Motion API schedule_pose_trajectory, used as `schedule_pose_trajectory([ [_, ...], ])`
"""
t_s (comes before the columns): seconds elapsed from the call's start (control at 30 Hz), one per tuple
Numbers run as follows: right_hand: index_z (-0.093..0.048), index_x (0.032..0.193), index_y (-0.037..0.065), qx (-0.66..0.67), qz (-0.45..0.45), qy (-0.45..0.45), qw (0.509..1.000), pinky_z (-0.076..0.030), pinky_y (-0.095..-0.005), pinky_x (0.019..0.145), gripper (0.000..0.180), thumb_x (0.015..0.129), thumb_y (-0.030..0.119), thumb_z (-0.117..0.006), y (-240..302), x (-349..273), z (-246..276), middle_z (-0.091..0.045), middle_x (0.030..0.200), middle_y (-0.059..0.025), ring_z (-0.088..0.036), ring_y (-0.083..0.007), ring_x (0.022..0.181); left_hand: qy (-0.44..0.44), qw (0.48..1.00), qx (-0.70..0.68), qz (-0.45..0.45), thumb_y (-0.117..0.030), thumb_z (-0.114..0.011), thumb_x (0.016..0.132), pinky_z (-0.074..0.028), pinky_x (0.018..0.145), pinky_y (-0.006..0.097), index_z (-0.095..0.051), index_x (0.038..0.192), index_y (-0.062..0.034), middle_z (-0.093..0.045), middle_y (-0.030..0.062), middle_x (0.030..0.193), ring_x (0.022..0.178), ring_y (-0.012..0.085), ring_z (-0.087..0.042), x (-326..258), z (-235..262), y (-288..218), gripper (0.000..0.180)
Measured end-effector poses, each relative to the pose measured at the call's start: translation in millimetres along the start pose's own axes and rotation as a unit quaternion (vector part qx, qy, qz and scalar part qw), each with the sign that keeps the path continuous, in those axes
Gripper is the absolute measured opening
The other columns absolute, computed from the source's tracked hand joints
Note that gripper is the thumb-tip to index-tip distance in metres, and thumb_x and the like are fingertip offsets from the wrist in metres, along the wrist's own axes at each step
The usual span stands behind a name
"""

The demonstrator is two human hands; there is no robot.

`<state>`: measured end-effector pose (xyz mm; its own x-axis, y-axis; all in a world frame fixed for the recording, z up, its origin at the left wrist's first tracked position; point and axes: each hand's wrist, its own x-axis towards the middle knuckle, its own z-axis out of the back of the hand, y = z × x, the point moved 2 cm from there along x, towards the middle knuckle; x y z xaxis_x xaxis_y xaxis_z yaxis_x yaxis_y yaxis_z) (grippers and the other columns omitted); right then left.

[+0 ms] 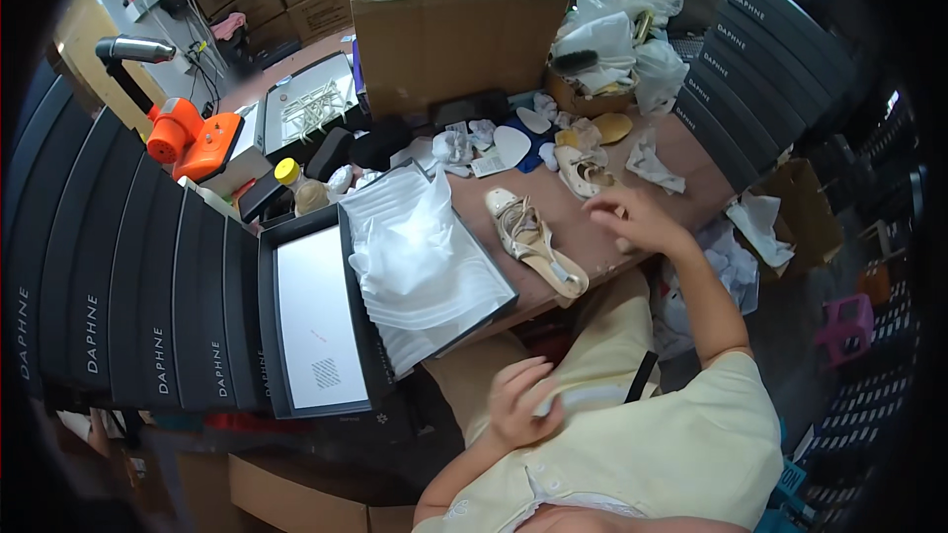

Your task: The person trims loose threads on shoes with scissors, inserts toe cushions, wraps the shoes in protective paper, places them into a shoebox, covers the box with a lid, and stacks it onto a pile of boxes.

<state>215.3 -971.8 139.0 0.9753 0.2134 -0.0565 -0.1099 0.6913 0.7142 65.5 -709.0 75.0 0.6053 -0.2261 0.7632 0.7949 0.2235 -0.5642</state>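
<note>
My right hand (640,219) hovers by the table's front edge, fingers partly stretched and apart, with nothing visible in it. Just beyond its fingertips a cream lace-up shoe (585,176) lies among scraps of paper. A second cream shoe (533,242) with thin laces rests on the brown table, left of that hand, its heel toward me. Over my lap, my left hand (523,405) is raised with loosely curled, separated fingers and nothing seen in it. Left of the shoes sits an open shoe box (474,321) lined with white tissue paper (410,247), its white-lined lid (316,321) beside it.
Dark shoe boxes stand stacked at left (128,276) and right (760,69). Behind are a large brown carton (459,49), crumpled paper, insoles (511,148) and plastic bags (617,25). An orange device (202,138) and a yellow-capped bottle (308,195) stand at back left.
</note>
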Motion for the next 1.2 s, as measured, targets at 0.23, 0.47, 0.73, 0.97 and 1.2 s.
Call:
schedule_pose_trajectory([
  [0.23,-0.060,0.109,0.010,-0.410,0.277,-0.122,0.860,-0.044,-0.0450,0.084,0.035,0.075,0.014,-0.058,-76,141,-34,-0.056,0.114,-0.0136,-0.053,-0.0308,0.106,0.172,0.976,-0.132,0.026,-0.005,-0.071,0.066,-0.041,0.096,0.044,-0.048,0.122,-0.0052,-0.041,0.0212,0.129,0.123,0.0391,-0.040,28,-173,0,0.060],
  [0.47,-0.060,0.106,0.000,-0.593,0.360,-0.097,0.714,-0.041,-0.0432,0.080,0.034,0.077,0.017,-0.054,-104,234,-79,-0.062,0.099,-0.0156,-0.055,-0.0273,0.100,0.197,0.976,0.039,0.084,-0.007,-0.066,0.065,-0.034,0.103,0.048,-0.032,0.138,-0.0080,-0.021,0.0272,0.142,0.128,0.0488,-0.027,50,-228,32,0.081],
  [0.73,-0.063,0.080,0.006,-0.552,0.398,-0.104,0.726,-0.042,-0.0374,0.068,0.014,0.071,0.015,-0.056,-104,241,-88,-0.062,0.070,-0.0089,-0.059,-0.0224,0.070,0.194,0.947,0.195,0.165,-0.012,-0.066,0.064,-0.049,0.079,0.041,-0.037,0.132,-0.0023,-0.025,0.0259,0.141,0.102,0.0383,-0.054,70,-263,72,0.075],
  [0.97,-0.061,0.067,0.007,-0.430,0.420,-0.225,0.767,-0.046,-0.0315,0.057,0.008,0.068,0.015,-0.058,-44,204,-32,-0.065,0.069,-0.0088,-0.062,-0.0221,0.065,0.179,0.959,0.041,0.216,-0.008,-0.064,0.069,-0.051,0.076,0.041,-0.040,0.129,-0.0042,-0.036,0.0216,0.134,0.095,0.0349,-0.058,76,-273,103,0.065],
  [1.2,-0.063,0.087,0.003,0.100,0.178,-0.417,0.885,-0.051,-0.0288,0.065,0.007,0.084,0.008,-0.063,-104,76,101,-0.064,0.080,-0.0055,-0.063,-0.0168,0.068,0.033,0.999,-0.006,0.009,0.001,-0.062,0.072,-0.051,0.069,0.037,-0.055,0.116,-0.0021,-0.055,0.0185,0.116,0.083,0.0317,-0.061,93,-249,80,0.045],
])
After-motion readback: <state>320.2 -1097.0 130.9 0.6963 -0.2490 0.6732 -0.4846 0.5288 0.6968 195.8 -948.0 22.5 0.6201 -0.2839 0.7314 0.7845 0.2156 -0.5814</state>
